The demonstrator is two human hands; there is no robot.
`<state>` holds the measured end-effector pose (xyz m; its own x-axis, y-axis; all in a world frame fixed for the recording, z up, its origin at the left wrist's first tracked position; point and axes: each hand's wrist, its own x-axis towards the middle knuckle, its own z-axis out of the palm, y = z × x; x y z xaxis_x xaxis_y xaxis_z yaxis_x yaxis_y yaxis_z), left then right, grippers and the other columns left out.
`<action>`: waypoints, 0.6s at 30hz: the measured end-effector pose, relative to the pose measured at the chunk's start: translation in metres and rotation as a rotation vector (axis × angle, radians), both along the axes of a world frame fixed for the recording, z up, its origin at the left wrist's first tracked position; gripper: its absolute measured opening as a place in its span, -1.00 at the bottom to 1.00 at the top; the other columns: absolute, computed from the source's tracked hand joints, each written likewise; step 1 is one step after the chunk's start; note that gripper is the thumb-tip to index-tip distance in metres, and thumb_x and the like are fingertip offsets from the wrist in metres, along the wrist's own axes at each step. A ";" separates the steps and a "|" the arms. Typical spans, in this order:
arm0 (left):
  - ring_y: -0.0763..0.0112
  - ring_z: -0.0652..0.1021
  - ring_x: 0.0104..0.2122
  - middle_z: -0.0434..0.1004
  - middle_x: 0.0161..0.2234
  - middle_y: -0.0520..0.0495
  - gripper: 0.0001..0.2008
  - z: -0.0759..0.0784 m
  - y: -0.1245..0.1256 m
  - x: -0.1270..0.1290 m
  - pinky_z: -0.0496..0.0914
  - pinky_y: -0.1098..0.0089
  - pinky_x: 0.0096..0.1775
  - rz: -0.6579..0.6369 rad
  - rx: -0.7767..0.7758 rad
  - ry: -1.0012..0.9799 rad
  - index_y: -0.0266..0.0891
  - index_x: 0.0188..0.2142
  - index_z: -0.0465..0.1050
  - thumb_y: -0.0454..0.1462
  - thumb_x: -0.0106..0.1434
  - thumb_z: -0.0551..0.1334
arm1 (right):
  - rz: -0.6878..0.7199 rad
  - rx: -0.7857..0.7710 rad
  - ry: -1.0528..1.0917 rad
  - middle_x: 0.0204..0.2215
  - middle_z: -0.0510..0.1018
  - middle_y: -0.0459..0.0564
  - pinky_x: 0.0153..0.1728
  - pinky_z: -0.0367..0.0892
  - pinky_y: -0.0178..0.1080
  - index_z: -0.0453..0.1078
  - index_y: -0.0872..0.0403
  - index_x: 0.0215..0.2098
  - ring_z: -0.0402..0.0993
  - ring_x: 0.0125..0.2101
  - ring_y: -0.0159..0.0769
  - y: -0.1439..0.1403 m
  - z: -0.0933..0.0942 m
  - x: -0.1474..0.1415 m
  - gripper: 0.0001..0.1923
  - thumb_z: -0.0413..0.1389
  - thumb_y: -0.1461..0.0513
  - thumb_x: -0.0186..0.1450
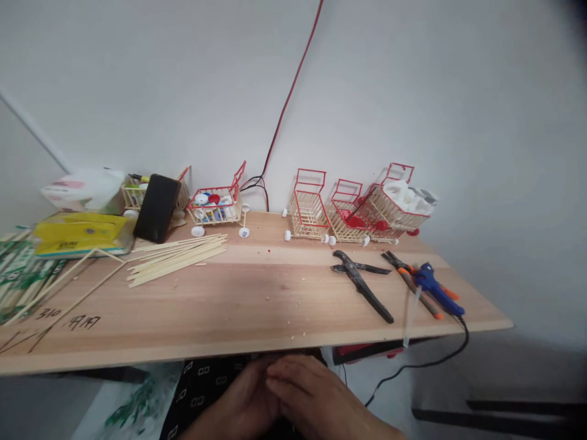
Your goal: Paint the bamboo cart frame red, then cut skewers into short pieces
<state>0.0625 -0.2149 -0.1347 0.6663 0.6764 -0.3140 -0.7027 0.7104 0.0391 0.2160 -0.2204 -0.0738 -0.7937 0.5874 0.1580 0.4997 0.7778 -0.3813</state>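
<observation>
Below the table's front edge, my left hand (245, 394) and my right hand (309, 388) rest together over my lap. The right hand is closed, its fingers pressed together across the left, and no object shows in it. Most of my left hand's fingers are hidden beneath it. Nearest on the wooden tabletop (220, 327) are black-handled cutters (362, 284). Beside them lie orange-handled pliers (419, 293) and a blue glue gun (438, 290) with a glue stick (411, 318) at its tip side.
Along the wall stand several small stick-built shopping carts, one holding bottle caps (213, 205), another white crumpled material (403, 195). Thin wooden sticks (178, 260), a black phone (157, 208), a yellow packet (85, 234) and green-wrapped sticks (22, 275) lie left. A black cord (413, 366) hangs right.
</observation>
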 end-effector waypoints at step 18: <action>0.43 0.57 -0.36 0.57 -0.39 -0.09 -0.81 -0.004 0.006 0.017 0.41 0.45 -0.23 0.005 -0.050 0.085 -0.39 -0.34 0.48 -0.42 0.30 0.09 | -0.082 -0.014 -0.005 0.25 0.22 0.09 0.21 0.17 -0.11 0.06 0.06 0.30 0.07 0.26 -0.20 0.009 0.004 0.023 -0.42 0.02 0.22 0.34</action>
<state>0.0795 -0.2090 -0.1392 0.6325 0.6616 -0.4028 -0.7020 0.7094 0.0631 0.2387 -0.2113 -0.0696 -0.7438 0.6524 0.1453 0.5632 0.7288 -0.3894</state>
